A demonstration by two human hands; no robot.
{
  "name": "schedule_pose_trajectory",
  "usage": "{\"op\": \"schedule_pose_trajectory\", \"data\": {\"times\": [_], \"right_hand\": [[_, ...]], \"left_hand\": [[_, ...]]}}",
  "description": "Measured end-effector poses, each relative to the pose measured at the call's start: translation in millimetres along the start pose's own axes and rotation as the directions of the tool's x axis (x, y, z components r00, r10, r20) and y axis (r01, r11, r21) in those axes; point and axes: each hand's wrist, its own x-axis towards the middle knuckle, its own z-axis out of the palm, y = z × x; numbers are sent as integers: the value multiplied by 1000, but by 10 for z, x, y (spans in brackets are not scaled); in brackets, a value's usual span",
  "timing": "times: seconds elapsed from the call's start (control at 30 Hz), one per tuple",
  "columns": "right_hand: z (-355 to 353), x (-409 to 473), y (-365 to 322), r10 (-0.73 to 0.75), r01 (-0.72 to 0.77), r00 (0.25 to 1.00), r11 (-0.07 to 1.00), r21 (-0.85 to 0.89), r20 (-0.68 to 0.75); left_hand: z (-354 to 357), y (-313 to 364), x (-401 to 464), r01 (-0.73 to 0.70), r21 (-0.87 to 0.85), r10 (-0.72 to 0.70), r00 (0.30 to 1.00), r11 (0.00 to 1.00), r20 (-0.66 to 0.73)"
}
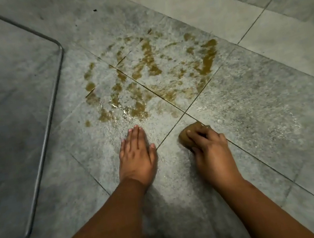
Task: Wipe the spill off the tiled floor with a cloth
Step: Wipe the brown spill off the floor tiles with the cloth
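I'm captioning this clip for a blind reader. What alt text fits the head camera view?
A brownish spill lies smeared in streaks across grey floor tiles, with the right hand gripping a balled brown cloth just short of it. The left hand presses flat on the wet tile, and a bent metal rod runs along the left.

an indoor room, perhaps in a home: grey speckled tiled floor (249, 93) with dark grout lines, and a bent metal tube frame (49, 105), possibly furniture.
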Motion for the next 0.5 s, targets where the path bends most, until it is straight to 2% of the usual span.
{"op": "schedule_pose_trajectory", "data": {"times": [0.1,0.3,0.4,0.5], "right_hand": [[60,432,-81,-10,9,998,1000,-28,-59],[163,1084,-3,-123,126,992,980,-155,30],[28,1542,164,-85,85,996,979,-183,7],[-75,1815,272,-79,77,997,968,-239,-3]], "left_hand": [[39,78,174,-49,-11,49,998,999,-37],[117,506,566,-123,-43,117,986,991,-121],[187,846,807,-127,-94,113,983,987,-146],[286,1057,930,-114,-97,103,989,989,-108]]}}
